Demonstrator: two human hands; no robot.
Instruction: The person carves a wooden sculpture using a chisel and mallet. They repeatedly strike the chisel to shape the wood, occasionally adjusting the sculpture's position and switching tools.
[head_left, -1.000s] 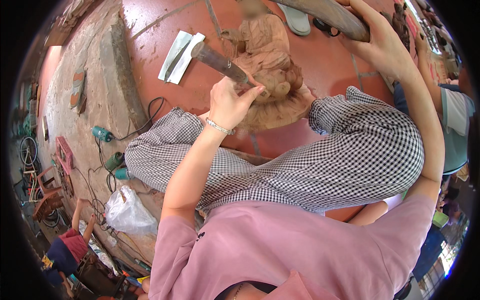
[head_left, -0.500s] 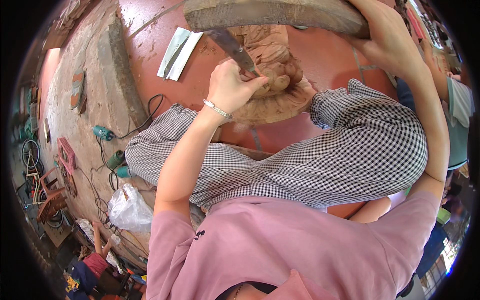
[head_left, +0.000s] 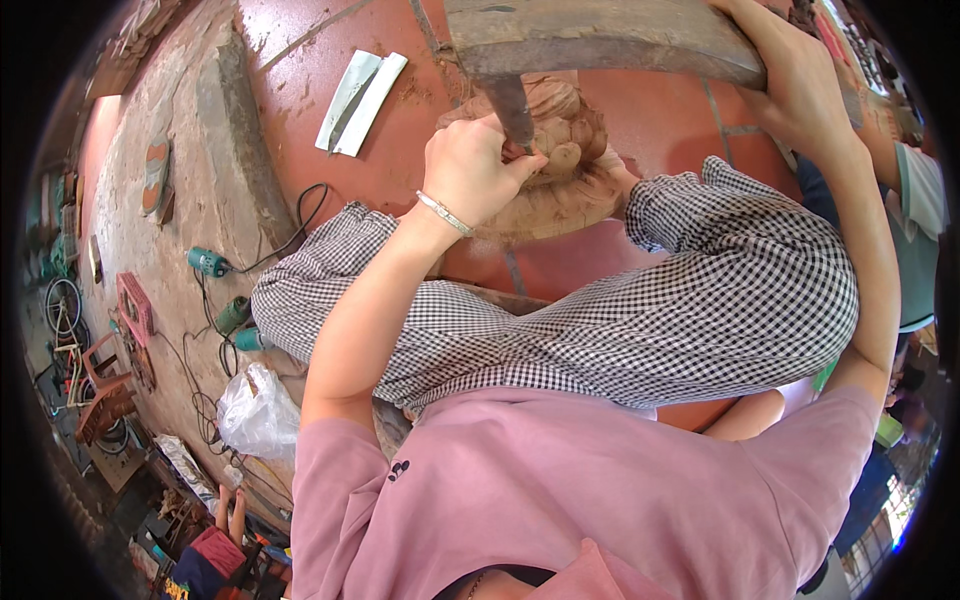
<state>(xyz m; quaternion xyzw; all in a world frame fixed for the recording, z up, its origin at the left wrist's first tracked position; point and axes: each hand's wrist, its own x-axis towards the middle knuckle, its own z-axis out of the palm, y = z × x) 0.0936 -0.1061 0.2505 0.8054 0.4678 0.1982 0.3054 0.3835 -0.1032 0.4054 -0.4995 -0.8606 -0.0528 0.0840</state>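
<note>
My left hand (head_left: 470, 172) is closed around a dark carving chisel (head_left: 512, 108), its thumb and fingers pinched low on the shank. The chisel stands nearly upright, with its lower end at a brown wood carving (head_left: 568, 150) that has rounded, lumpy shapes on it. Fingers hide the exact tip. My right hand (head_left: 795, 85) grips the right end of a thick, curved wooden mallet (head_left: 600, 45), which spans the top of the view and overlaps the chisel's upper end. Whether they touch, I cannot tell. The carving rests on the floor beside my bare foot (head_left: 622, 178).
A grey sharpening stone or blade on white paper (head_left: 362, 103) lies on the red tile floor (head_left: 300, 120). To the left, a large wooden slab (head_left: 225, 150) bears green power tools (head_left: 207, 263), cords and a plastic bag (head_left: 257, 410). Other people sit at lower left and far right.
The mallet and my right hand have shifted right and slightly down in the view. My left hand has moved a little right, and the chisel has become more upright.
</note>
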